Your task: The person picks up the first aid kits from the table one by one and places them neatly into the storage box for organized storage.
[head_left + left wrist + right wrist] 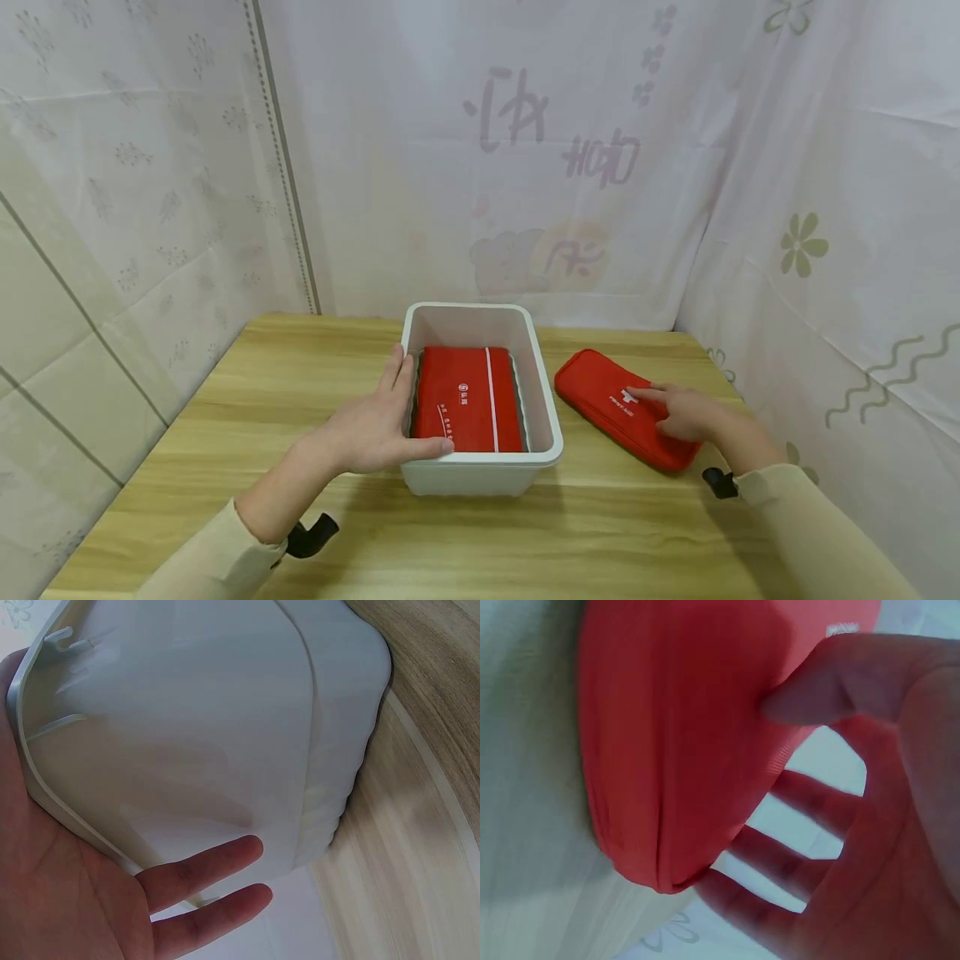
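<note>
A white plastic bin (480,479) stands on the table with a flat red item (465,379) inside, marked with a white stripe and white print; its kind is unclear. My left hand (367,429) rests on the bin's near left corner, thumb over the near rim and fingers along the left side. In the left wrist view, two fingers (202,874) extend beside the bin's outer wall. To the bin's right lies a red zipped first aid pouch (592,387). My right hand (682,412) touches its top, index finger near the white cross. The right wrist view shows the thumb (802,701) against the pouch.
The wooden table (300,383) carries the bin and the pouch. Printed white curtains (420,167) hang behind the table and on both sides. Dark wrist mounts (311,536) sit at both sleeve cuffs.
</note>
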The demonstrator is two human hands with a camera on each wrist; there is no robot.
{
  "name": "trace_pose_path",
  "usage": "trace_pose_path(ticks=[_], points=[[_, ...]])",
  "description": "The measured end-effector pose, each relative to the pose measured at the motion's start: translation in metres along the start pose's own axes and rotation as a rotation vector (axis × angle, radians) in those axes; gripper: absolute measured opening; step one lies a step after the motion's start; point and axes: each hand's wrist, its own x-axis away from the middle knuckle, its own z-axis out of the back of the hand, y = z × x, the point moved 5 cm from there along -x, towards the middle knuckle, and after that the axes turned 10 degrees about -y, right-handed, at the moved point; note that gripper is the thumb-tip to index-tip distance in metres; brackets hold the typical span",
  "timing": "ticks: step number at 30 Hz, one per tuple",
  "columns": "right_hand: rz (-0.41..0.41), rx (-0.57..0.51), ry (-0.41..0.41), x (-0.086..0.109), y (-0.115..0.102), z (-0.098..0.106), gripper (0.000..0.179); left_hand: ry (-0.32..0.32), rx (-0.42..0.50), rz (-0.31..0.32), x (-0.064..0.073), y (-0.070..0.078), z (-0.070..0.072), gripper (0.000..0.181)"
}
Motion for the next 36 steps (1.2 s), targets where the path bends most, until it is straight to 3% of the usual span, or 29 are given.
trace_pose_path(ticks=[4,10,27,36], points=[[-0.012,0.053,0.038,0.003,-0.007,-0.003,0.076,0.005,-0.005,0.002,0.0,0.0,0.002,0.142],[-0.032,0.01,0.037,0.009,-0.012,-0.008,0.079,0.007,-0.013,0.004,0.0,-0.001,0.002,0.143],[0.045,0.003,0.069,0.031,-0.035,-0.022,0.062,0.018,-0.018,-0.004,0.001,0.001,0.001,0.142],[0.044,-0.022,0.05,0.046,-0.048,-0.03,0.059,0.013,-0.019,-0.002,0.001,0.001,0.001,0.142]])
